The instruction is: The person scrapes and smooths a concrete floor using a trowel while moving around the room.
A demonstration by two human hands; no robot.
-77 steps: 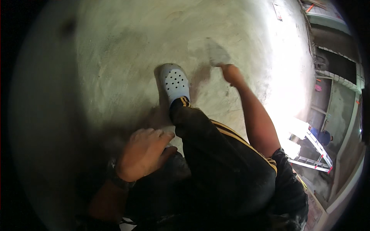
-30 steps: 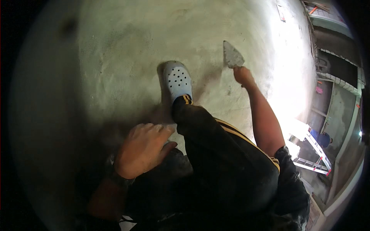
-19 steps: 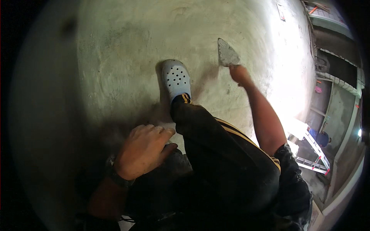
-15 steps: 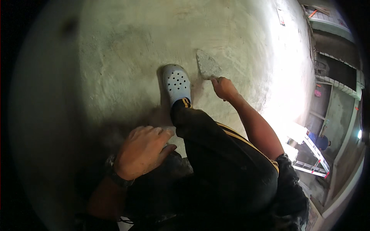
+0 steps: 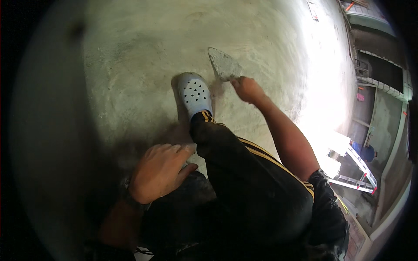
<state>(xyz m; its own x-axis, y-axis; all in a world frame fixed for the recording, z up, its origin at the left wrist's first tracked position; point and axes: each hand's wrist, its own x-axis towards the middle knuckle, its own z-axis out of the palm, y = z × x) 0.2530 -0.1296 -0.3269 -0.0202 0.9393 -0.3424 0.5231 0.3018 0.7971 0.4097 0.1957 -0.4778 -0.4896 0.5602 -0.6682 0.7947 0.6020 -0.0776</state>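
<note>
One trowel (image 5: 224,64) held by the right hand (image 5: 249,89) over a mottled floor (image 5: 143,65)

The trowel lies upper centre of the frame, just right of a shoe (image 5: 196,93). The right hand's grip is wrapped around its handle, thumb toward the blade, a hold that seems chosen to keep the blade low and nearly flat to the floor; whether they touch cannot be told. At lower left, the left hand (image 5: 160,172) is palm down, fingers together, perhaps for balance; I cannot tell whether its grip holds anything. The foot is planted ahead, apparently steadying a crouch.

The blade is a blunt triangle, grey and caked. The floor looks like cement, cloudy with sweeping marks. The shoe is pale, rounded and dotted with holes; the black trouser leg (image 5: 252,174) carries yellow stripes. A metallic ladder (image 5: 363,167) stands at right.
</note>
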